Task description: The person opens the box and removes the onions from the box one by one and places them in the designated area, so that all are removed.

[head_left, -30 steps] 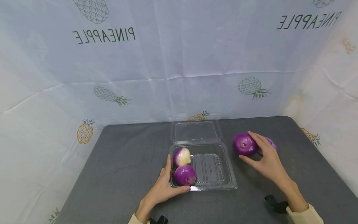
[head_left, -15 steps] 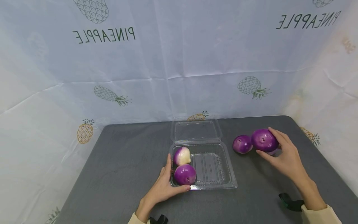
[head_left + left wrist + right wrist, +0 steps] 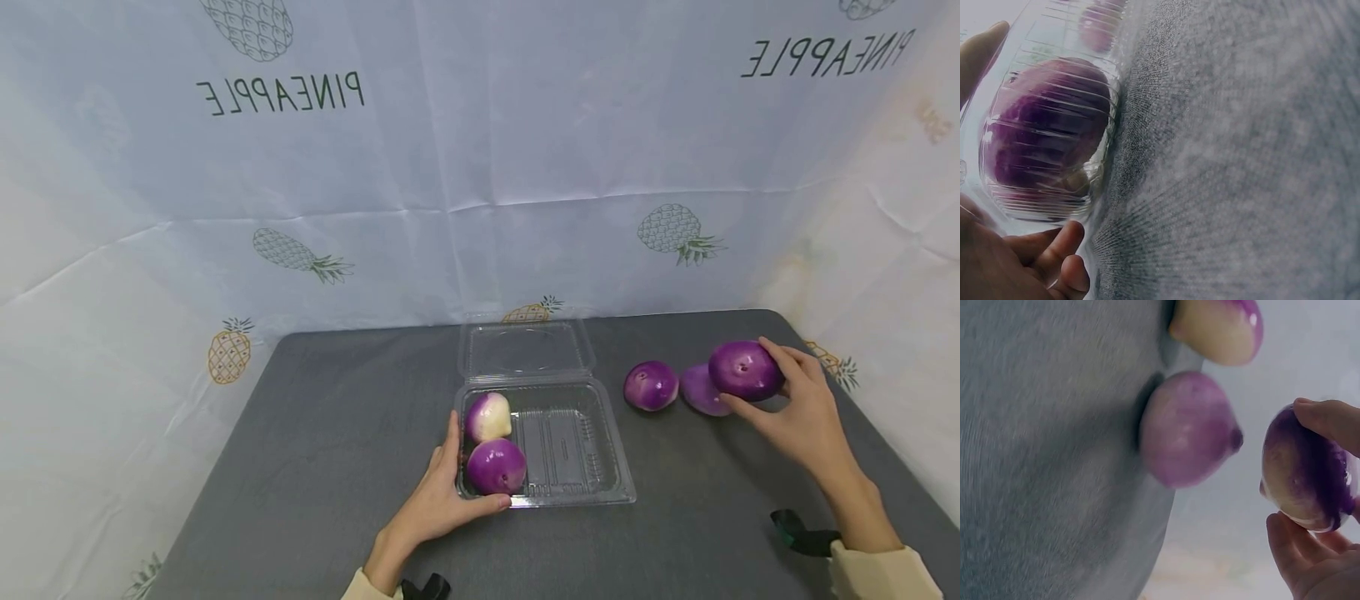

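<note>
In the head view my left hand point(image 3: 442, 492) holds the near left corner of a clear plastic clamshell container point(image 3: 573, 450), thumb on the front rim and fingers along the side. Inside, against its left wall, lie a purple-and-cream turnip point(image 3: 489, 417) and another turnip point(image 3: 498, 467) with its purple top showing. My right hand point(image 3: 798, 412) grips a purple turnip point(image 3: 745, 371) between thumb and fingers, raised off the table. The right wrist view shows the cream underside of this turnip point(image 3: 1300, 469). Beside it, apart, sits a lilac bulb point(image 3: 1188, 431) with a dark tip.
Another purple turnip point(image 3: 651, 386) rests on the grey table point(image 3: 360, 400), right of the container and left of the lilac bulb. The container's lid point(image 3: 525, 350) lies folded back. A pineapple-print cloth point(image 3: 480, 167) hangs behind the table.
My right hand has carried the turnip rightward, from over the table turnip to the right of the lilac bulb, uncovering both. The left hand and container stay in place.
</note>
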`<state>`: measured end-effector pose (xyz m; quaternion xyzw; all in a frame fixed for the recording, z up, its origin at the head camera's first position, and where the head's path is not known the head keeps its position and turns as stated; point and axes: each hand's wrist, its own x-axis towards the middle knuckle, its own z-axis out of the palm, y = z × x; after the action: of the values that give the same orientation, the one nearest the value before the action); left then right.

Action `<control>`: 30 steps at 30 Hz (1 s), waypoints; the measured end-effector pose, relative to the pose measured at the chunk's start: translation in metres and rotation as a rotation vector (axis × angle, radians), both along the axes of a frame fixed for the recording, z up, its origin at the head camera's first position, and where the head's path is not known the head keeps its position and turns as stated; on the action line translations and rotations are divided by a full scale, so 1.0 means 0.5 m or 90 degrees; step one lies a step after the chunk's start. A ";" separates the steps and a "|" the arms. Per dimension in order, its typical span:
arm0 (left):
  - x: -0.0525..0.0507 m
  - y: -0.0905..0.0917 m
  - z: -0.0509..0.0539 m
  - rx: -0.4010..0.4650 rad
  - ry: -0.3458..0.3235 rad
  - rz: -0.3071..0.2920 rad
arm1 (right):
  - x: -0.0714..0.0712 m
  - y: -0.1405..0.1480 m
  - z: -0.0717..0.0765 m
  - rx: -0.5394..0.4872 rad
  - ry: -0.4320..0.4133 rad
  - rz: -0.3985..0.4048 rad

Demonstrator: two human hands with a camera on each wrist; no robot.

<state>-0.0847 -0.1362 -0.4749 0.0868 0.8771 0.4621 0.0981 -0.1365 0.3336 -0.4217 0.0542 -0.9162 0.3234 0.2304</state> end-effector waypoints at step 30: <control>0.000 0.001 0.002 -0.003 0.003 -0.001 | -0.022 0.095 -0.083 0.020 -0.061 -0.062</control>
<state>-0.0846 -0.1359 -0.4740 0.0880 0.8783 0.4600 0.0967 -0.1474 0.3809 -0.4633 -0.0025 -0.9326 0.2995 0.2012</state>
